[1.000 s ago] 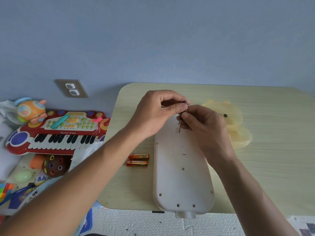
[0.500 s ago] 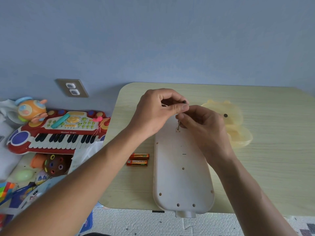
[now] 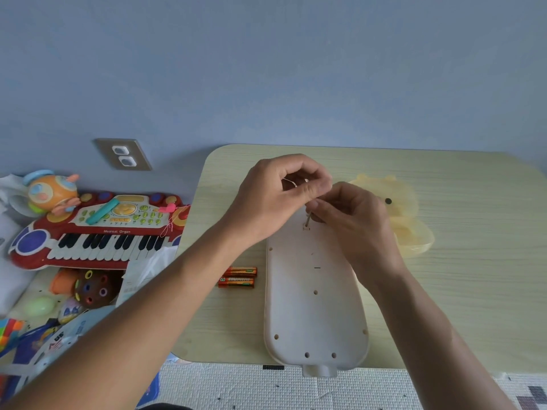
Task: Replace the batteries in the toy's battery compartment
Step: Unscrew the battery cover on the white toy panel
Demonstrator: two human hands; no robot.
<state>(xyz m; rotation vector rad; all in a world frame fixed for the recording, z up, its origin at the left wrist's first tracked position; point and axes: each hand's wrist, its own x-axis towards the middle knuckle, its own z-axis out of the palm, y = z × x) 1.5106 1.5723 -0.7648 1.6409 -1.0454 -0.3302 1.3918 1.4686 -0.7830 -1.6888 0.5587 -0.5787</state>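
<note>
A long white toy (image 3: 313, 306) lies back-up on the pale wooden table (image 3: 473, 291), its far end under my hands. A thin metal screwdriver (image 3: 307, 220) stands with its tip in a small recess near that end. My left hand (image 3: 281, 202) pinches the tool's top between thumb and fingers. From the right, my right hand (image 3: 355, 229) pinches the shaft just above the toy. Two orange batteries (image 3: 238, 277) lie side by side on the table left of the toy. The battery compartment itself is hidden by my hands.
A pale yellow translucent toy part (image 3: 411, 226) with a black dot sits behind my right hand. Left of the table, on the floor, lie a red toy keyboard (image 3: 88, 235) and several small toys. A wall socket (image 3: 122, 153) is above them.
Both hands stay at the toy's far end. The screwdriver shaft now shows more clearly below my fingers, and my left fingers have turned slightly around its top.
</note>
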